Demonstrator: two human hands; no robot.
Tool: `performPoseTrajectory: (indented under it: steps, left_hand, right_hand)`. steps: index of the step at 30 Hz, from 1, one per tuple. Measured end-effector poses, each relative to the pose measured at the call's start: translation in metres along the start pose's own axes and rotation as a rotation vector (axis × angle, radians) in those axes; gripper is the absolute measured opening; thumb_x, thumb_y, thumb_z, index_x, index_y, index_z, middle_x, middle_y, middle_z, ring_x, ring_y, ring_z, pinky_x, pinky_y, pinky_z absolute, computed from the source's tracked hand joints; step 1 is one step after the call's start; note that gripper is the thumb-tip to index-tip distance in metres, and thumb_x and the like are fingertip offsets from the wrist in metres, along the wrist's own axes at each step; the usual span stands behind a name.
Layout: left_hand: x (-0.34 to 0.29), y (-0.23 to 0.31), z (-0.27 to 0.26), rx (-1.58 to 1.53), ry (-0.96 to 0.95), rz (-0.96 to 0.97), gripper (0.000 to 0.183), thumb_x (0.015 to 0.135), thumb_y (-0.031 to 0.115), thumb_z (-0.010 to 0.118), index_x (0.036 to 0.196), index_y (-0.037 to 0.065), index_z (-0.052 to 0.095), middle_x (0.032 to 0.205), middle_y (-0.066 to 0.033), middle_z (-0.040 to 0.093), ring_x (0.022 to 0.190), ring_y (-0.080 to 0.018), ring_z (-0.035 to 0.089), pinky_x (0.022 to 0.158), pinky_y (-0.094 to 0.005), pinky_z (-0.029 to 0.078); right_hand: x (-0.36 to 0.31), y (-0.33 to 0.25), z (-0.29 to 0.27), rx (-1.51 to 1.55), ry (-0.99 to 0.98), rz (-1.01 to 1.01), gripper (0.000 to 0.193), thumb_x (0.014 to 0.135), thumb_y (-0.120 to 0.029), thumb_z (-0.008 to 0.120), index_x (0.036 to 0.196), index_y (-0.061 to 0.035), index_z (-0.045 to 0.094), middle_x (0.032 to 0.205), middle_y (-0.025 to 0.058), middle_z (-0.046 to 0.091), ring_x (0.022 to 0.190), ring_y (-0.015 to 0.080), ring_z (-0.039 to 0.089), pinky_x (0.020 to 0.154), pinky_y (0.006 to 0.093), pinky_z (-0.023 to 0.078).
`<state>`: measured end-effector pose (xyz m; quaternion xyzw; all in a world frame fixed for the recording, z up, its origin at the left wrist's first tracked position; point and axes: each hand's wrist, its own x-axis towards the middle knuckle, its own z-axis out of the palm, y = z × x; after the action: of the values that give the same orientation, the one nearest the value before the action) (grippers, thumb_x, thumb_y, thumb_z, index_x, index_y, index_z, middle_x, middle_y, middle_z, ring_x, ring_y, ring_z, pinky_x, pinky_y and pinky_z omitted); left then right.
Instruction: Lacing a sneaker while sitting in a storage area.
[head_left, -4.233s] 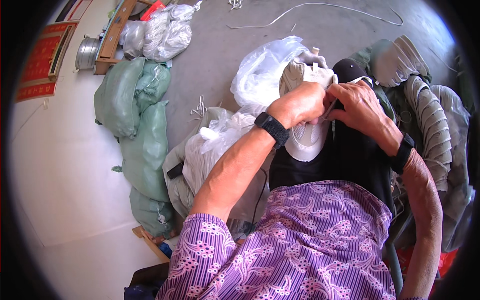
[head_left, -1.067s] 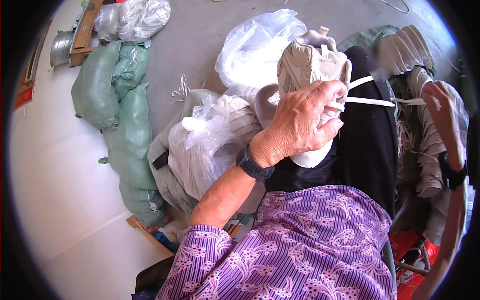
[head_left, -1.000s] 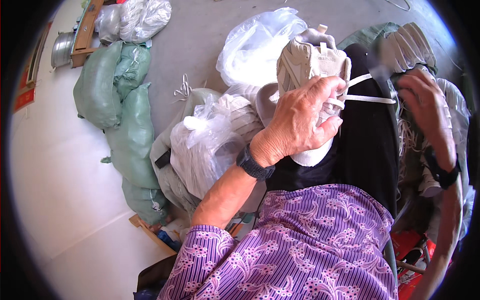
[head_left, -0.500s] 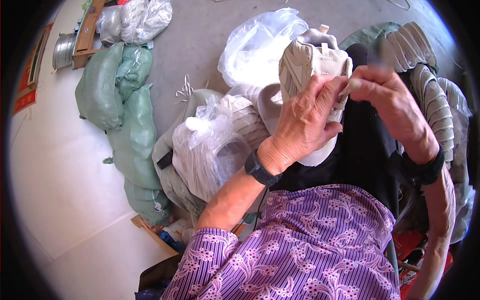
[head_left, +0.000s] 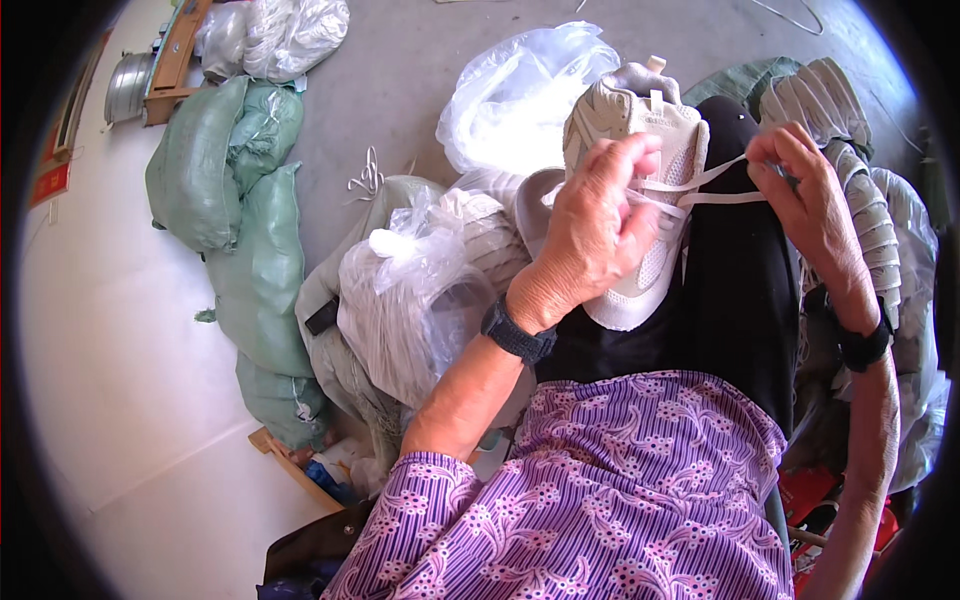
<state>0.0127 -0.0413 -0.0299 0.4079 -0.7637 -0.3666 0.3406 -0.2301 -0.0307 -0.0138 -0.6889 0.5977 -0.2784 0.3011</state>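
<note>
A pale cream sneaker (head_left: 630, 300) rests on my lap, toe toward me, its tongue and pull tab at the far end. A white shoelace (head_left: 730, 198) runs taut from the shoe's eyelets to the right in two strands. Its right end is pinched in my right hand (head_left: 815, 205), which is raised over my right thigh. Lying over the left side of the shoe, my left hand (head_left: 590, 235) has thumb and forefinger apart, with lace showing between them; its other fingers are partly hidden.
Left of my legs sit a clear plastic bag (head_left: 400, 310) of pale pieces and green woven sacks (head_left: 265, 270). Another clear bag (head_left: 520, 95) lies on the floor ahead. Stacked pale shoe parts (head_left: 870, 220) stand to my right, with another pale shoe (head_left: 535, 205) beside the sneaker.
My right hand has moved right, away from the shoe, drawing the lace out taut. My left thumb and forefinger have parted and shifted slightly left.
</note>
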Motion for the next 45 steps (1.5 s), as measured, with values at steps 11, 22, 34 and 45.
performPoseTrajectory:
  steps: [11, 22, 34, 45]
  left_hand:
    - [0.008, 0.01, -0.003, 0.075, -0.086, -0.053, 0.048, 0.074, -0.007, 0.067, 0.119, 0.006, 0.057, 0.096, -0.0023, 0.056, 0.059, -0.0061, 0.041, 0.058, -0.0223, 0.044]
    - [0.041, 0.025, 0.001, -0.022, -0.339, -0.134, 0.013, 0.09, 0.013, 0.061, 0.098, 0.002, 0.063, 0.068, -0.0039, 0.059, 0.065, -0.008, 0.052, 0.061, -0.027, 0.046]
    - [0.042, 0.017, 0.0, -0.07, -0.423, -0.286, 0.019, 0.087, 0.019, 0.068, 0.091, 0.0, 0.067, 0.072, -0.0013, 0.062, 0.064, -0.0083, 0.057, 0.061, -0.0242, 0.047]
    - [0.022, -0.015, -0.03, -0.991, -0.05, -0.803, 0.022, 0.096, 0.025, 0.057, 0.1, 0.004, 0.06, 0.068, 0.0043, 0.047, 0.049, -0.0041, 0.039, 0.047, -0.0226, 0.037]
  right_hand:
    - [0.015, -0.005, 0.023, -0.162, -0.058, -0.289, 0.016, 0.077, -0.012, 0.067, 0.085, -0.0009, 0.059, 0.081, 0.0117, 0.056, 0.083, 0.0317, 0.057, 0.07, 0.0395, 0.045]
    - [-0.001, -0.043, 0.004, 0.483, -0.233, 0.081, 0.016, 0.088, -0.015, 0.063, 0.088, 0.0006, 0.06, 0.068, -0.0008, 0.053, 0.066, 0.0057, 0.045, 0.059, 0.0249, 0.04]
    - [-0.022, -0.031, -0.007, 0.327, -0.174, 0.06, 0.012, 0.086, -0.012, 0.061, 0.089, -0.0007, 0.06, 0.066, 0.0031, 0.053, 0.061, 0.0097, 0.048, 0.056, 0.0271, 0.04]
    - [-0.035, 0.006, -0.003, 0.07, -0.035, -0.006, 0.01, 0.086, -0.01, 0.061, 0.083, -0.0007, 0.058, 0.065, 0.012, 0.056, 0.06, 0.0263, 0.058, 0.058, 0.0346, 0.044]
